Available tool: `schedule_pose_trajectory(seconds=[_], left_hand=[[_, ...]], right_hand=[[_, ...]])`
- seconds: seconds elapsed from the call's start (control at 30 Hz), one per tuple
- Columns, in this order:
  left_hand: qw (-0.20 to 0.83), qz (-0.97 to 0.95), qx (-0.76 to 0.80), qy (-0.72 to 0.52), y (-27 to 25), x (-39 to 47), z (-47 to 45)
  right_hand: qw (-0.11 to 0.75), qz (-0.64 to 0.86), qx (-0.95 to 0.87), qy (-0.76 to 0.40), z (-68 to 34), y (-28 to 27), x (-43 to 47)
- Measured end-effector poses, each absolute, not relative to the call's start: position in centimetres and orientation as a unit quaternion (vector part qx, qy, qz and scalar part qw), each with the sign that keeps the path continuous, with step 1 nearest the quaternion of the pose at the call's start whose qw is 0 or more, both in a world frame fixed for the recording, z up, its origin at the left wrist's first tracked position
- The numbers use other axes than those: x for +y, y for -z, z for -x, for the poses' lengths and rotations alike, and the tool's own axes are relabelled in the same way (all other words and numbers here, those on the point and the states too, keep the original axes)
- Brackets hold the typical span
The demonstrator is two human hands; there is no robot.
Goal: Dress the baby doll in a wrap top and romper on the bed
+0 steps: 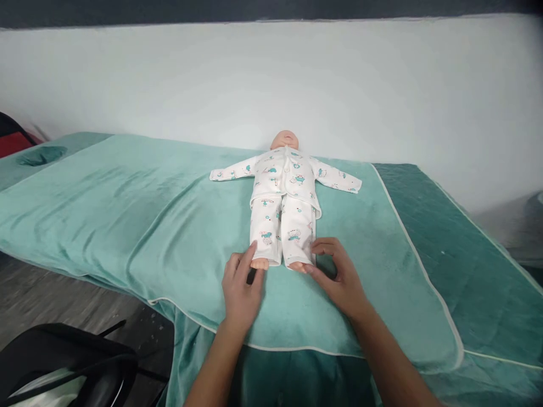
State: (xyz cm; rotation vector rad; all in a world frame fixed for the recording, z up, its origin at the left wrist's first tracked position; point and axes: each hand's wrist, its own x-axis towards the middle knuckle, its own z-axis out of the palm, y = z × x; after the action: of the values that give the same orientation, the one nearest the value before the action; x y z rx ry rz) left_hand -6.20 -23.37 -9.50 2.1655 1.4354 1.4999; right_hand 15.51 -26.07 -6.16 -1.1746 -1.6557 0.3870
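Observation:
A baby doll (285,139) lies on its back with its arms spread, dressed in a white printed jacket (284,176) and matching trousers (266,223). Its toes show below both trouser cuffs, while the sleeves cover its hands. My left hand (242,291) is at the cuff on the left of the picture, index finger on the cloth and thumb by the toes. At the other cuff, my right hand (341,280) has its thumb by the foot and its bent fingers against the outer side of the trouser leg. Both hands hold the cuffs lightly.
A light green cover (169,226) lies over a long padded bed with a darker green surface (458,243) on the right. Behind the bed stands a white wall (271,85). A black chair (63,362) with something pale on it is at the lower left.

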Motion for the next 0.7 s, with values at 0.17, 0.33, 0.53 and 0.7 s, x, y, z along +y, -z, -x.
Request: schedule_pose_trajectory(seconds=[0.17, 0.33, 0.53, 0.7], left_hand=[[0.040, -0.720, 0.464, -0.514, 9.6, -23.4, 6.1], [0.041, -0.724, 0.481, -0.492, 9.8, -23.5, 6.1], [0.034, -0.740, 0.476, -0.474, 9.5, -23.7, 6.3], [0.045, -0.746, 0.465, -0.476, 9.3, -23.9, 6.4]], right_hand=[[0.463, 0.476, -0.745, -0.070, -13.8, 5.7, -25.3], [0.432, 0.486, -0.757, 0.066, -11.7, 5.4, -24.2], [0.413, 0.495, -0.759, 0.091, -10.2, 5.3, -23.8], [0.449, 0.486, -0.749, 0.044, -10.3, 5.2, -23.8]])
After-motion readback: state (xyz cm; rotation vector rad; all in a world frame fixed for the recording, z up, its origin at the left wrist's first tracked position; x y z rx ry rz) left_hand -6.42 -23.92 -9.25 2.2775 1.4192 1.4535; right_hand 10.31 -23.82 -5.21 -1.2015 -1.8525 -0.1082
